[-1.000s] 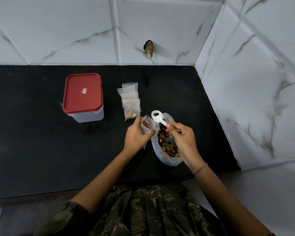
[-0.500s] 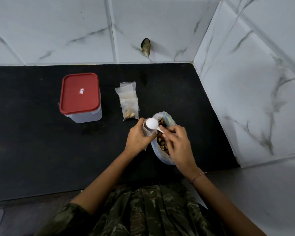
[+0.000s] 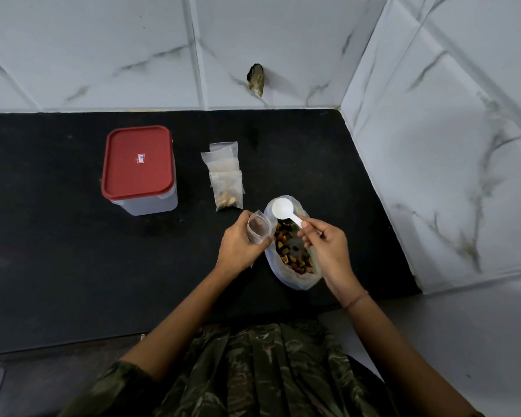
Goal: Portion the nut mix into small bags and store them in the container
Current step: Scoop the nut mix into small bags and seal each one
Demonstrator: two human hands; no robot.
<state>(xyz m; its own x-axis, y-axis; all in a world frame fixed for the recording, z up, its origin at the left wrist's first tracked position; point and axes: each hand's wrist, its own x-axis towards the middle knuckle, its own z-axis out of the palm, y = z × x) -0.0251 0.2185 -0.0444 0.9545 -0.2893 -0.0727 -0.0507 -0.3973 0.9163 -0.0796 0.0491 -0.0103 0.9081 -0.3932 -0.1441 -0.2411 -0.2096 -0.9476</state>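
My left hand (image 3: 238, 246) grips a small clear bag (image 3: 258, 227) held open and upright. My right hand (image 3: 325, 243) pinches the handle of a white plastic spoon (image 3: 284, 210), whose empty bowl hovers over the far rim of the big bag of nut mix (image 3: 292, 254). That large bag lies open on the black counter (image 3: 73, 260) between my hands. A small bag with nuts in it (image 3: 226, 191) lies behind, overlapping empty small bags (image 3: 221, 156). The container (image 3: 139, 170) with a red lid stands shut at the left.
White marble-look tiled walls close the counter at the back and the right. A dark chipped hole (image 3: 255, 78) marks the back wall. The counter's front edge runs just above my patterned clothing (image 3: 253, 371).
The spoon tipped over the small bag half a second ago; now it has swung back to the right, bowl up and empty, above the nut mix bag. My left hand holds the small bag as before.
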